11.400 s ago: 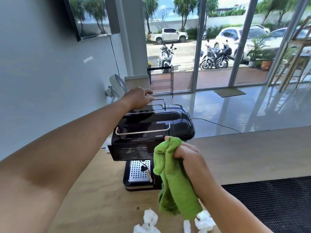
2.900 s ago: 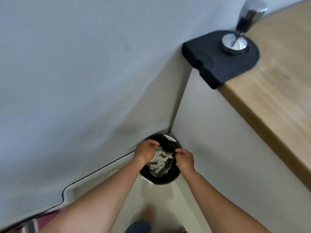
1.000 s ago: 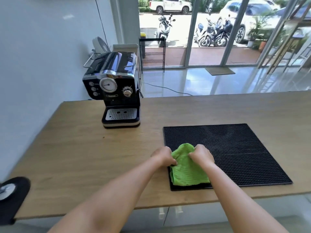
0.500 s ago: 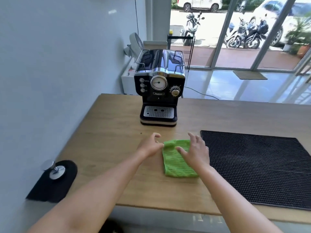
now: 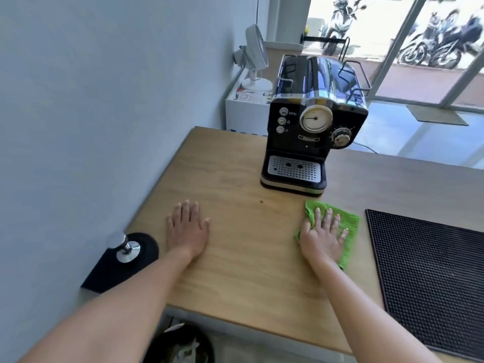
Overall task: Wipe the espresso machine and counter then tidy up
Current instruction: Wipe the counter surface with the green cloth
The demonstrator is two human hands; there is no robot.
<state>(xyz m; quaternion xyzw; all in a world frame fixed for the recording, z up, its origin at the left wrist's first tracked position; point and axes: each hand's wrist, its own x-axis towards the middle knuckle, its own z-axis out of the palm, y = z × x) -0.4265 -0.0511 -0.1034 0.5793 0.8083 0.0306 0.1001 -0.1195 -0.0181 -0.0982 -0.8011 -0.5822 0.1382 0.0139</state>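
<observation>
wooden counter (image 5: 235, 258), green cloth (image 5: 348, 226) under flat right hand (image 5: 323, 238), grey wall (image 5: 91, 113)

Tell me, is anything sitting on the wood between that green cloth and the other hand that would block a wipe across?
Nothing visible does. The green cloth lies flat under the right hand, and the wooden counter is bare across to the left hand. The espresso machine stands farther back; the black mat lies on the other side.
</observation>
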